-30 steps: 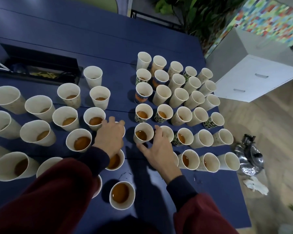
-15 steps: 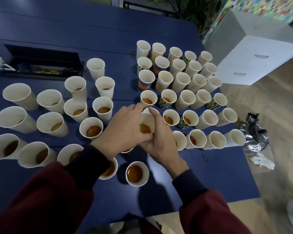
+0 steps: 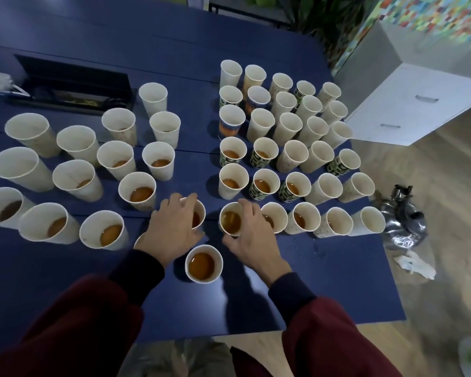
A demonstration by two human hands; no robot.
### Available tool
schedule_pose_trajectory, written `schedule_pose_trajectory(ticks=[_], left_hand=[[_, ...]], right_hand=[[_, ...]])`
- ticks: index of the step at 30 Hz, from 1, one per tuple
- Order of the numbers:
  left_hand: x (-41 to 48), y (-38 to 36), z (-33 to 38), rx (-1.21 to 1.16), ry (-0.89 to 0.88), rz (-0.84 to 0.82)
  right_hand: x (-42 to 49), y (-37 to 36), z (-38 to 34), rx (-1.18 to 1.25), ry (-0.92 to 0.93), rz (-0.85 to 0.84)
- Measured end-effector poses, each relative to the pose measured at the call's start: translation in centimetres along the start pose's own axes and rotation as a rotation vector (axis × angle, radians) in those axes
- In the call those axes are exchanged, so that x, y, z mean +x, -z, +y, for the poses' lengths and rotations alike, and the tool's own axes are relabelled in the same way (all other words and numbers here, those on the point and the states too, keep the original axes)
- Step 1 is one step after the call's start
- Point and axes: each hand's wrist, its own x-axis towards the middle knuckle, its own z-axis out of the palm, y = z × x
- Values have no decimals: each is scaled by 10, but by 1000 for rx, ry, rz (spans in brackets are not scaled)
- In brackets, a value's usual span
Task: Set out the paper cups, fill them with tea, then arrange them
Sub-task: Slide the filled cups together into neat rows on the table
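Paper cup [image 3: 230, 220] gripped by right hand [image 3: 252, 240]; left hand [image 3: 173, 228] covers second cup [image 3: 199, 217], grip unclear.

Paper cups [image 3: 152, 97] stand upright (many holding tea [image 3: 201, 265]).

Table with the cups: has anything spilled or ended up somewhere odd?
A few drops dot the table near its right edge. The kettle sits on the floor, beside a crumpled white tissue.
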Motion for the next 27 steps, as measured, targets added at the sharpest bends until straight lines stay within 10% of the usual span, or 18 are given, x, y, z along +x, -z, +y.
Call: schedule_pose_trajectory(ticks=[19,27], left_hand=[[-8,7,-1,-119,33,143],[-13,69,32,-231,-12,231]], right_hand=[[0,15,-4,-91,2,-9],[9,42,-36,327,334,70]])
